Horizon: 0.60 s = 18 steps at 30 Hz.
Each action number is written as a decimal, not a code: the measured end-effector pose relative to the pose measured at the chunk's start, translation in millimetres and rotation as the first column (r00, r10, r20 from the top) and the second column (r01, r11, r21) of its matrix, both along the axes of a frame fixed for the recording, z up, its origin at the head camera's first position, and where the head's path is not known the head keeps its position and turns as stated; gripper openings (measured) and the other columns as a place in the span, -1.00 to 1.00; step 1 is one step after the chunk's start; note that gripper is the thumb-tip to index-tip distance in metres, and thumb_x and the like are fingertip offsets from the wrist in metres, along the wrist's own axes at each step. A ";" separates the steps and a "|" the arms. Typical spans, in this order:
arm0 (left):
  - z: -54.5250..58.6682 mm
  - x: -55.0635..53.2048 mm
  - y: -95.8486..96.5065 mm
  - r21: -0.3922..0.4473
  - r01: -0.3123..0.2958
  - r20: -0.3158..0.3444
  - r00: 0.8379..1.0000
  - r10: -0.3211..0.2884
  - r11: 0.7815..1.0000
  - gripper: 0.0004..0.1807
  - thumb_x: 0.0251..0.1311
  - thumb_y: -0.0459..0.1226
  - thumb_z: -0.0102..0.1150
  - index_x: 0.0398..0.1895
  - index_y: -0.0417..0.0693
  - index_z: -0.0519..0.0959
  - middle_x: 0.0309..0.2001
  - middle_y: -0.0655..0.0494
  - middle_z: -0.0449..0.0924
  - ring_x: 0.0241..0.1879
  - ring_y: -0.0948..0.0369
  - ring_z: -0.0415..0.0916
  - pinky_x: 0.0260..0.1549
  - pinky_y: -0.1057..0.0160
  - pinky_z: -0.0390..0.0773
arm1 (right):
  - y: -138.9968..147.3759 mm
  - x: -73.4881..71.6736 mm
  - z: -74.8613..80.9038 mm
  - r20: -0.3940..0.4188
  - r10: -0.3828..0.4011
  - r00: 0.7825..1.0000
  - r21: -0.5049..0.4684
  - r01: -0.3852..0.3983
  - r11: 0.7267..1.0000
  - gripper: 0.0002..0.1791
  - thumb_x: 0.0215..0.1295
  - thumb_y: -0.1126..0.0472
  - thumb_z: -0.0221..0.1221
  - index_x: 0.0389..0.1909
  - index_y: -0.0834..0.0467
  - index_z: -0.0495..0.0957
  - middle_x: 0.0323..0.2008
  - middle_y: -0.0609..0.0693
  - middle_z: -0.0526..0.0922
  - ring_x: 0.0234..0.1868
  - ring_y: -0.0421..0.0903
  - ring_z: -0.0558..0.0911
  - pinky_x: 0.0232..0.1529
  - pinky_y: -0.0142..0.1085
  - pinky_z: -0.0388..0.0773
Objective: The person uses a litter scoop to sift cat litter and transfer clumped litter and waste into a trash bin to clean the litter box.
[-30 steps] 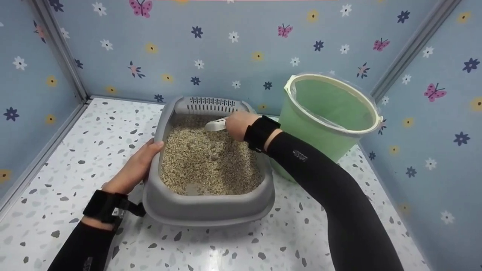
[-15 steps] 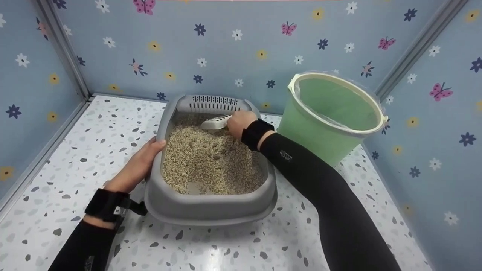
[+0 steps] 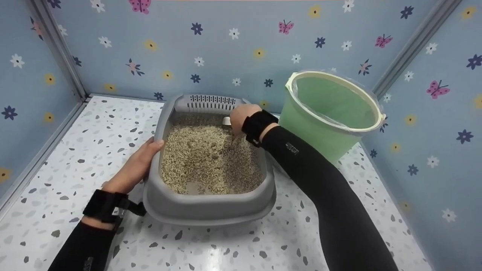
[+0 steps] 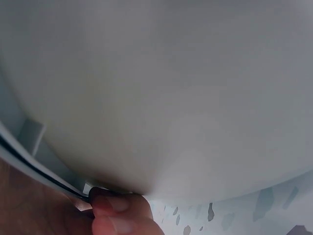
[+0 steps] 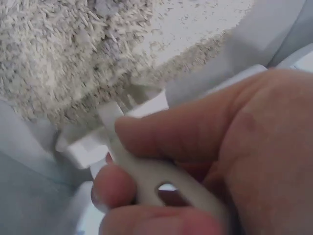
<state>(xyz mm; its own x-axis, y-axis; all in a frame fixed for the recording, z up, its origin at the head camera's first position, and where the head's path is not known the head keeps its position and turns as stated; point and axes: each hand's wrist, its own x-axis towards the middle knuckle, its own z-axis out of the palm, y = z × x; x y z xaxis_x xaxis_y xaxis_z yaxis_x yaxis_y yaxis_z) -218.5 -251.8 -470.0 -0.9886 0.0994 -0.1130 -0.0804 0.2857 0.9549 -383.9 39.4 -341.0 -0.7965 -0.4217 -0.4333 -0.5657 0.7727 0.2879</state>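
Note:
A grey litter box (image 3: 209, 209) stands in the middle of the head view, with pale pellet litter (image 3: 196, 150) spread over its floor. My left hand (image 3: 131, 167) grips the box's left rim, thumb on top; in the left wrist view its fingertips (image 4: 120, 203) curl beneath the rim. Inside the box near the back right corner, my right hand (image 3: 243, 118) holds a white litter scoop (image 3: 226, 121), mostly hidden by the hand. The right wrist view shows thumb and fingers wrapped round the scoop's handle (image 5: 142, 176), its head down at the litter.
A green bucket (image 3: 312, 139) with a cream rim and a clear liner stands right of the box, beside my right forearm. Flower-patterned walls (image 3: 233, 56) close off the back and both sides. The tabletop (image 3: 211, 248) is white with grey speckles.
My right hand has shifted slightly right and back, and the scoop's head, earlier seen flat above the litter, has turned mostly out of sight. The left hand keeps its hold on the rim.

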 end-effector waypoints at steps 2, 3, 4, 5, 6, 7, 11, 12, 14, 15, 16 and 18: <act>-0.7 1.8 -0.7 0.010 0.001 -0.001 1.000 -0.001 1.000 -0.01 0.64 0.42 -0.26 0.87 0.21 -0.25 0.65 -0.42 0.12 0.47 -0.31 0.32 0.35 -0.19 0.44 | -1.2 -2.2 5.5 0.061 -0.022 0.998 -0.013 0.023 1.000 -0.55 0.63 0.28 0.01 -0.56 0.01 0.22 -0.58 -0.09 0.12 -0.53 -0.14 0.08 -0.41 -0.21 0.16; -1.0 2.8 -1.1 0.016 0.001 -0.004 1.000 -0.001 1.000 -0.01 0.64 0.41 -0.26 0.87 0.20 -0.25 0.68 -0.42 0.09 0.51 -0.31 0.29 0.40 -0.23 0.41 | -1.5 -3.4 7.9 0.084 -0.026 0.996 -0.023 0.028 0.999 -0.56 0.61 0.31 -0.01 -0.57 0.00 0.20 -0.59 -0.10 0.09 -0.54 -0.14 0.05 -0.43 -0.22 0.12; -1.0 2.8 -0.7 0.018 0.001 -0.002 1.000 -0.001 1.000 0.01 0.64 0.42 -0.25 0.87 0.18 -0.26 0.71 -0.41 0.03 0.55 -0.33 0.25 0.46 -0.30 0.37 | -0.8 -4.6 10.6 0.104 -0.034 0.994 -0.037 0.038 0.999 -0.56 0.58 0.33 -0.02 -0.58 0.00 0.20 -0.59 -0.10 0.07 -0.54 -0.15 0.02 -0.44 -0.23 0.08; -1.2 2.7 -0.4 0.027 0.001 -0.001 1.000 -0.001 1.000 0.02 0.64 0.42 -0.24 0.87 0.16 -0.27 0.72 -0.41 0.00 0.57 -0.34 0.22 0.51 -0.35 0.31 | 0.2 -5.6 12.7 0.120 -0.040 0.992 -0.055 0.047 0.997 -0.57 0.55 0.35 -0.03 -0.58 0.00 0.19 -0.59 -0.11 0.06 -0.54 -0.15 -0.01 -0.44 -0.23 0.05; -1.5 2.6 -0.2 0.033 0.001 -0.003 1.000 -0.001 0.999 0.02 0.64 0.42 -0.24 0.87 0.15 -0.28 0.73 -0.40 -0.02 0.58 -0.34 0.20 0.54 -0.37 0.27 | 1.0 -6.2 14.8 0.136 -0.041 0.990 -0.065 0.051 0.997 -0.58 0.53 0.36 -0.02 -0.58 -0.01 0.19 -0.59 -0.11 0.06 -0.54 -0.15 -0.02 -0.45 -0.24 0.04; -1.8 2.4 -0.1 0.041 0.004 -0.005 1.000 -0.003 0.999 0.02 0.64 0.41 -0.23 0.87 0.14 -0.28 0.74 -0.39 -0.05 0.60 -0.33 0.17 0.56 -0.38 0.23 | 1.7 -6.6 16.8 0.150 -0.042 0.988 -0.072 0.053 0.996 -0.59 0.50 0.37 -0.03 -0.57 -0.01 0.19 -0.59 -0.11 0.06 -0.54 -0.16 -0.03 -0.45 -0.24 0.02; -2.6 1.3 0.0 0.048 0.006 -0.019 1.000 -0.005 0.999 -0.01 0.66 0.39 -0.24 0.88 0.15 -0.24 0.64 -0.44 0.12 0.49 -0.31 0.27 0.46 -0.31 0.34 | 3.0 -2.0 23.5 0.169 -0.021 0.985 -0.089 0.037 0.995 -0.63 0.45 0.39 -0.05 -0.56 0.00 0.21 -0.57 -0.11 0.12 -0.56 -0.15 0.02 -0.45 -0.25 0.07; -2.0 1.1 -0.1 0.044 0.005 -0.020 1.000 -0.004 0.999 -0.02 0.66 0.39 -0.25 0.88 0.17 -0.23 0.60 -0.45 0.17 0.45 -0.31 0.31 0.42 -0.28 0.37 | 2.9 0.9 26.0 0.168 -0.015 0.986 -0.087 0.030 0.996 -0.64 0.45 0.38 -0.05 -0.56 0.00 0.23 -0.57 -0.11 0.13 -0.56 -0.15 0.04 -0.45 -0.26 0.09; -1.0 1.3 -0.2 0.035 0.004 -0.023 1.000 -0.004 0.999 -0.02 0.66 0.40 -0.26 0.88 0.17 -0.22 0.59 -0.44 0.19 0.44 -0.30 0.32 0.40 -0.27 0.38 | 1.9 8.3 30.6 0.162 0.012 0.987 -0.073 0.000 0.997 -0.62 0.46 0.37 -0.06 -0.59 0.00 0.23 -0.58 -0.11 0.13 -0.56 -0.16 0.04 -0.45 -0.27 0.10; -0.7 1.5 -0.2 0.030 0.004 -0.020 1.000 -0.003 1.000 -0.02 0.65 0.41 -0.27 0.88 0.17 -0.23 0.59 -0.44 0.18 0.45 -0.31 0.32 0.41 -0.28 0.38 | 1.3 12.8 33.0 0.164 0.026 0.986 -0.063 -0.016 0.998 -0.61 0.46 0.37 -0.06 -0.60 0.00 0.22 -0.58 -0.12 0.11 -0.56 -0.17 0.03 -0.45 -0.27 0.10; -0.6 1.3 -0.2 0.030 0.005 -0.016 1.000 -0.005 1.000 -0.01 0.65 0.41 -0.27 0.88 0.17 -0.24 0.62 -0.45 0.15 0.48 -0.32 0.30 0.44 -0.32 0.36 | 0.8 17.3 35.3 0.167 0.040 0.985 -0.055 -0.031 0.998 -0.60 0.46 0.37 -0.06 -0.61 0.00 0.22 -0.60 -0.12 0.10 -0.57 -0.17 0.02 -0.45 -0.28 0.09; -0.3 1.0 0.1 0.028 0.010 -0.009 1.000 -0.010 1.000 0.00 0.64 0.42 -0.27 0.87 0.17 -0.25 0.67 -0.42 0.09 0.53 -0.32 0.25 0.49 -0.35 0.30 | 0.1 26.2 39.9 0.173 0.073 0.982 -0.031 -0.069 0.997 -0.58 0.46 0.37 -0.07 -0.64 -0.01 0.21 -0.61 -0.14 0.08 -0.57 -0.19 0.00 -0.46 -0.29 0.09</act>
<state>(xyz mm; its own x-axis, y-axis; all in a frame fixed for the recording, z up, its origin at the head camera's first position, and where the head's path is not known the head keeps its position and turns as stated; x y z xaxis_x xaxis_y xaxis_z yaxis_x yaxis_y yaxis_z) -217.6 -251.7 -470.2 -0.9885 0.1125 -0.1013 -0.0691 0.2599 0.9632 -357.7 39.5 -301.1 -0.6778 -0.4869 -0.5509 -0.6591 0.7345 0.1617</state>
